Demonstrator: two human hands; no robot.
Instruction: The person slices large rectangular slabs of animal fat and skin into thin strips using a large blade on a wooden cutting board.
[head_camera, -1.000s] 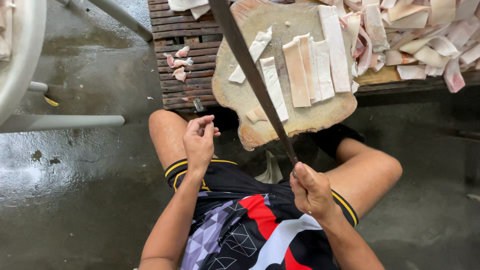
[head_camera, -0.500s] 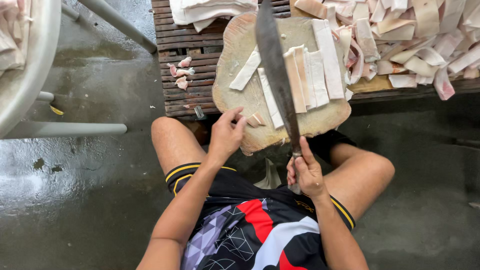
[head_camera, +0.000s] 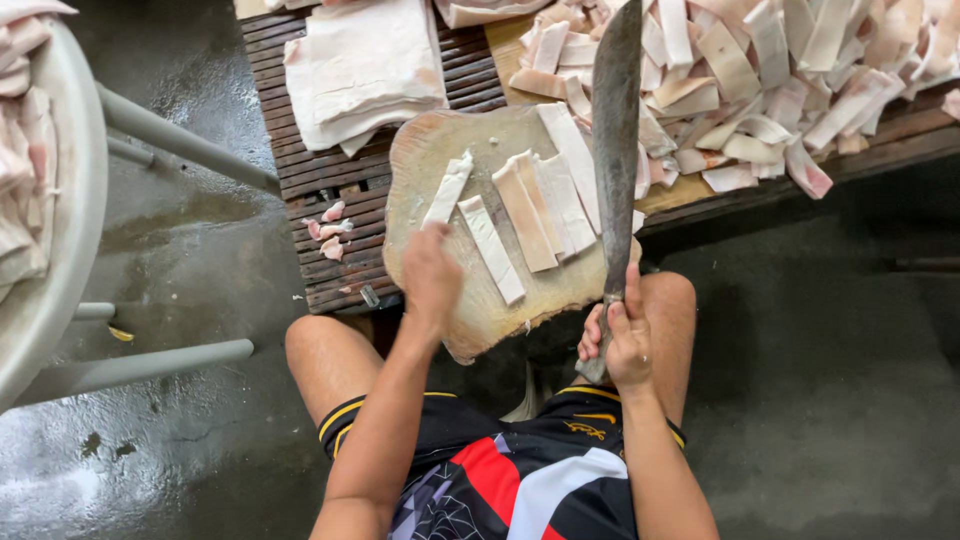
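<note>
My right hand (head_camera: 622, 338) grips the handle of a long, broad knife (head_camera: 614, 140) whose blade points away from me over the right side of a worn wooden cutting board (head_camera: 430, 160). My left hand (head_camera: 431, 274) reaches onto the near left part of the board, fingers bent, touching or almost touching the near end of a pale meat strip (head_camera: 446, 189). Several more pale strips (head_camera: 530, 205) lie side by side on the board between my hand and the blade. I sit with my knees under the board's near edge.
A slatted wooden pallet (head_camera: 320, 175) carries the board, a stack of pale flat slabs (head_camera: 365, 65) and a big heap of cut strips (head_camera: 780, 70). Small pink scraps (head_camera: 330, 230) lie on the slats. A large metal basin (head_camera: 50, 240) with meat stands left on wet concrete.
My left hand has gone from above my thigh forward onto the board. The knife has swung from leaning left to almost straight ahead, and my view has moved closer to the board.
</note>
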